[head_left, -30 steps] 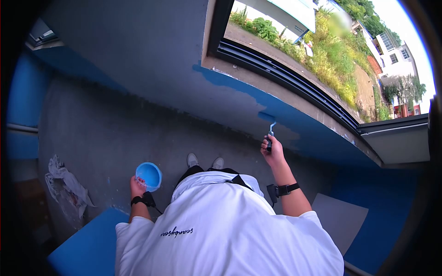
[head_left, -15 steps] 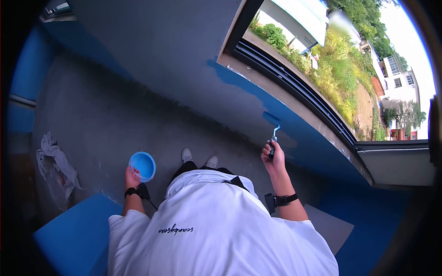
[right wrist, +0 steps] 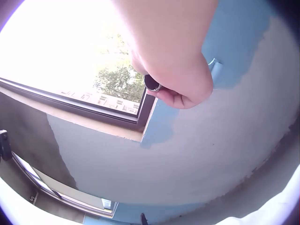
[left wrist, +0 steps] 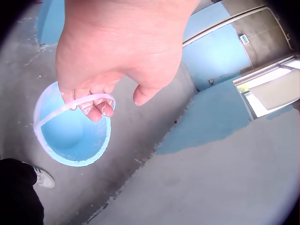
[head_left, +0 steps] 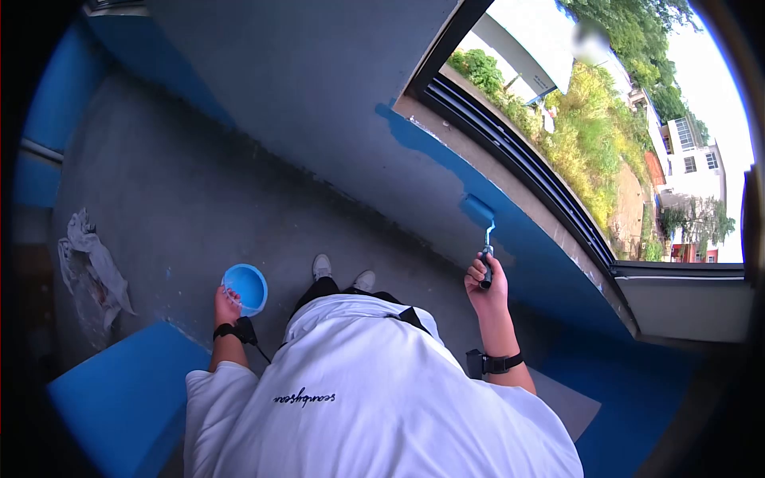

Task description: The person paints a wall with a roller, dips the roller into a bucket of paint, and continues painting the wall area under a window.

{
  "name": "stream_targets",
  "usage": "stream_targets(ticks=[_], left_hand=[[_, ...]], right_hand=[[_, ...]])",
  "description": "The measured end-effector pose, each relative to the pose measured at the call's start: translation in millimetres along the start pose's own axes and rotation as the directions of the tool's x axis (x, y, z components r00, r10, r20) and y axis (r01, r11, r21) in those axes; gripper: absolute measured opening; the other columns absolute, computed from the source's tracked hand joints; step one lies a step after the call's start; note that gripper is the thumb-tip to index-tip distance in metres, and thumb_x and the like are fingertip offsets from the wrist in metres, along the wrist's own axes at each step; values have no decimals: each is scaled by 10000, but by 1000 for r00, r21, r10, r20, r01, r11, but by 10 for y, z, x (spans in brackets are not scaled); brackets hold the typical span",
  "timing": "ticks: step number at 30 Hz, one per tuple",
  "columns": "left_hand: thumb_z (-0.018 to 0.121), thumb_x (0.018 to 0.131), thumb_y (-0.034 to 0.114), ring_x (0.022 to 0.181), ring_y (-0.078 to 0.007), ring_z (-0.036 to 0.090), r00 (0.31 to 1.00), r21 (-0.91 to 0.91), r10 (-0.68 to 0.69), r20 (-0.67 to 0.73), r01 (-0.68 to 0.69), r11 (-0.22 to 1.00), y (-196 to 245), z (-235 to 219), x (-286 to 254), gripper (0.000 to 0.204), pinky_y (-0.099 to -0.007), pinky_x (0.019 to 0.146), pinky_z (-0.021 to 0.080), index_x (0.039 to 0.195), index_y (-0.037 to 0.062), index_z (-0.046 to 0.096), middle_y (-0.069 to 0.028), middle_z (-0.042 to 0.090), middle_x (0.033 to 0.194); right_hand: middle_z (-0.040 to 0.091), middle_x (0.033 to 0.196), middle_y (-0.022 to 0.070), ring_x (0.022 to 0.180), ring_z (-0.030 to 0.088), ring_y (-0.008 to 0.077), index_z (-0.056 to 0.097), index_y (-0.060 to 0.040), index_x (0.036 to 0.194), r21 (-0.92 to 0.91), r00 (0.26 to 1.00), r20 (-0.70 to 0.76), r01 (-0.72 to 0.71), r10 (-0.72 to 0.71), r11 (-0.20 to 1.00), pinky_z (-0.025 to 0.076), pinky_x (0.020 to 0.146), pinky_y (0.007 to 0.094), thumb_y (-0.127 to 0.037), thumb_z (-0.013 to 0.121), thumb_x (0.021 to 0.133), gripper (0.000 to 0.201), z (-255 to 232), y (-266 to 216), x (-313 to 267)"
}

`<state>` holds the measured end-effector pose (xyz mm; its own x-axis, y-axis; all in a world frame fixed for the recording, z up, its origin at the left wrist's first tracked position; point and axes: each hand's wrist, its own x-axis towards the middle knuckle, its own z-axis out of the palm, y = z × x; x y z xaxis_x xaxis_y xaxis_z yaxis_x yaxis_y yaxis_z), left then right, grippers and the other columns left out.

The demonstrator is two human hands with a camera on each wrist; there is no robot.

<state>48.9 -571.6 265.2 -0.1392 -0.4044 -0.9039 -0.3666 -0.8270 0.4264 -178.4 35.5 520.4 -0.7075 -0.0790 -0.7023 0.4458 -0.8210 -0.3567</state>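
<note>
My left hand (head_left: 226, 307) carries a small bucket (head_left: 264, 293) of light blue paint beside my left leg. In the left wrist view, its fingers are hooked under the thin bucket handle (left wrist: 65, 107), and paint smears the fingertips. The thumb stays off the handle. My right hand (head_left: 488, 288) grips the dark handle of a paint roller (head_left: 479, 209), whose bent metal rod runs up to a blue sleeve. That sleeve lies against the wall under the window, at the lower edge of the blue paint (head_left: 430, 151). In the right wrist view, the roller (right wrist: 216, 71) shows partly behind the hand.
Grey unpainted wall (head_left: 319, 103) extends left of and below the blue area. Above the sill is a dark-framed window (head_left: 510, 143). Crumpled plastic sheeting (head_left: 92, 271) lies on the floor at left, near a blue panel (head_left: 127, 390). A grey board (head_left: 566, 410) is at right.
The head view has turned, so the wall and window shift across it. The roller stays at the paint's lower edge, while the right hand appears lower and farther right. The left hand keeps the bucket.
</note>
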Motion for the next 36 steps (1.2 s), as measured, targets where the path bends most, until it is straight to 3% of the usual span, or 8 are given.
stream_targets(ticks=[4, 12, 17, 21, 25, 30, 36], left_hand=[[579, 872, 431, 764, -157, 484, 1000, 1, 8, 3, -8, 1000, -61, -56, 0, 258, -343, 759, 377, 844, 185, 506, 23, 508, 781], [574, 870, 448, 790, -162, 486, 1000, 7, 2, 23, -2, 1000, -39, -134, 41, 275, -352, 767, 373, 883, 180, 512, 15, 514, 814], [574, 872, 446, 780, -160, 491, 1000, 37, -4, 21, 4, 999, 11, -22, -52, 270, -344, 754, 376, 877, 182, 515, 15, 516, 797], [581, 870, 440, 772, -156, 493, 998, -33, 38, 48, -36, 999, -51, -104, 161, 267, -335, 740, 384, 876, 181, 516, 16, 515, 788], [589, 865, 440, 766, -153, 487, 998, -9, 25, 57, -24, 1000, -38, -35, 81, 270, -331, 734, 391, 876, 180, 515, 17, 513, 789], [588, 863, 441, 779, -160, 490, 999, -28, 25, 21, -24, 999, -55, -5, -10, 269, -338, 746, 384, 873, 183, 513, 16, 518, 804], [581, 863, 449, 800, -164, 491, 997, 4, 40, 59, -40, 999, -72, -135, 76, 269, -338, 774, 370, 871, 190, 512, 19, 520, 831]], right_hand=[[430, 650, 8, 543, 429, 116, 497, -64, 987, -48, 999, -11, 45, -46, 998, 331, 496, 261, -201, 466, 991, 140, 58, 89, -70], [462, 660, -7, 554, 452, 109, 494, -73, 937, -177, 984, -173, 5, -36, 984, 352, 507, 253, -203, 483, 975, 136, -161, 331, 719], [461, 657, -7, 552, 449, 108, 494, -69, 937, -167, 986, -167, -3, -25, 986, 353, 505, 248, -198, 472, 977, 137, -28, 269, 519], [441, 650, 3, 546, 447, 115, 493, -75, 966, -73, 999, -43, 4, -7, 997, 347, 501, 257, -197, 477, 982, 124, 302, 92, 26], [435, 647, 1, 549, 452, 110, 485, -69, 978, -111, 998, -45, 43, -49, 993, 357, 510, 252, -196, 470, 985, 128, 466, 122, -89], [458, 650, -7, 549, 461, 103, 490, -67, 945, -188, 988, -134, 44, -70, 981, 371, 508, 243, -193, 478, 974, 130, 310, 271, 421], [486, 651, -3, 541, 467, 103, 480, -60, 898, -97, 964, -265, -15, -12, 995, 379, 472, 239, -169, 483, 960, 126, 209, 247, 896]])
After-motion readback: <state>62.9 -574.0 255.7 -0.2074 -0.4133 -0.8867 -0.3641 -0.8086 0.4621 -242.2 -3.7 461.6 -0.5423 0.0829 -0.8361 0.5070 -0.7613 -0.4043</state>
